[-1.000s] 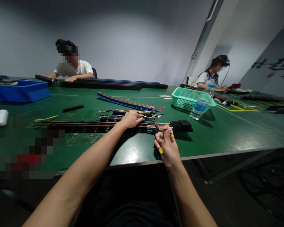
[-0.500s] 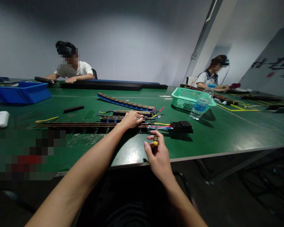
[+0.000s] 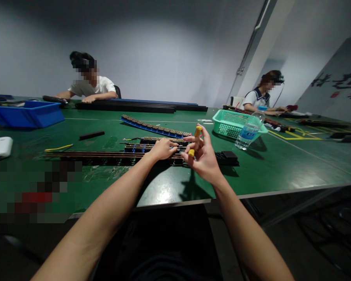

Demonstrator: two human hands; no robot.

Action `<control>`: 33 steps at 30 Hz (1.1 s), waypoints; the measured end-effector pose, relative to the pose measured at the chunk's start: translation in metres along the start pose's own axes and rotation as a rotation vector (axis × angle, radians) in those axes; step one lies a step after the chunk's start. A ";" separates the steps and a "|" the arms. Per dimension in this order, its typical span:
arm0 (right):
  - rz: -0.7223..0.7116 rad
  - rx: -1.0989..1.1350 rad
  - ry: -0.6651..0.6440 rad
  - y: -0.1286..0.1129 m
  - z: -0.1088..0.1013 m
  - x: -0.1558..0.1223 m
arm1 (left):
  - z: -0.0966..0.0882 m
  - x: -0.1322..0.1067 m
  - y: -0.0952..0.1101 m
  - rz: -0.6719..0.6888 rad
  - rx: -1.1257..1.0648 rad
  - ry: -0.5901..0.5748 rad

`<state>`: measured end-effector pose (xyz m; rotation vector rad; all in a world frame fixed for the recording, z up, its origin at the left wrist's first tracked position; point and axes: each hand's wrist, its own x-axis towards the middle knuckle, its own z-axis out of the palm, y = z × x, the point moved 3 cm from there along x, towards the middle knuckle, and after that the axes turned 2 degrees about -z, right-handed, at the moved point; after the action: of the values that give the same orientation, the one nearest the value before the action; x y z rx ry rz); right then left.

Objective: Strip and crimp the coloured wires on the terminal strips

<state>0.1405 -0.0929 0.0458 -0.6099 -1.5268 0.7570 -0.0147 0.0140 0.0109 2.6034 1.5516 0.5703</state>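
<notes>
My left hand [image 3: 163, 149] is closed over a long black strip with copper bars [image 3: 105, 154], pressing on it near its wired end. My right hand [image 3: 204, 158] is raised just right of it, fingers curled around a screwdriver [image 3: 198, 131] with a yellow handle; its shaft cannot be made out. Behind the right hand, the strip's black end block [image 3: 227, 157] lies on the table. Shorter strips with blue parts [image 3: 131, 148] lie beside the long one, partly under my left hand. Farther back rests a curved blue strip with copper bars [image 3: 152, 127].
A green basket [image 3: 226, 124] and a water bottle [image 3: 248, 132] stand to the right on the green table [image 3: 280, 164]. On the left are a blue bin [image 3: 43, 116], a short black bar [image 3: 91, 135] and a yellow wire [image 3: 58, 148]. Two people sit across the table.
My right hand has lifted up and away from the wires, and the screwdriver in it has turned. The left hand stays on the strip.
</notes>
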 end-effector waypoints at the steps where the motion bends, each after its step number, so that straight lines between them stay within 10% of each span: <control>1: -0.018 -0.028 0.027 0.006 -0.006 0.011 | -0.001 0.000 0.000 -0.001 0.008 0.004; 9: -0.074 -0.059 0.263 0.047 -0.034 0.048 | -0.002 -0.001 0.003 0.030 0.062 0.003; 25: -0.116 -0.021 0.402 0.026 -0.031 0.021 | 0.000 0.000 0.001 -0.021 0.054 -0.057; 33: -0.146 -0.169 0.158 0.036 -0.019 0.014 | -0.002 -0.002 0.003 -0.014 0.044 -0.041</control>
<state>0.1560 -0.0574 0.0278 -0.6597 -1.4801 0.4604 -0.0133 0.0105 0.0128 2.6163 1.5870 0.4836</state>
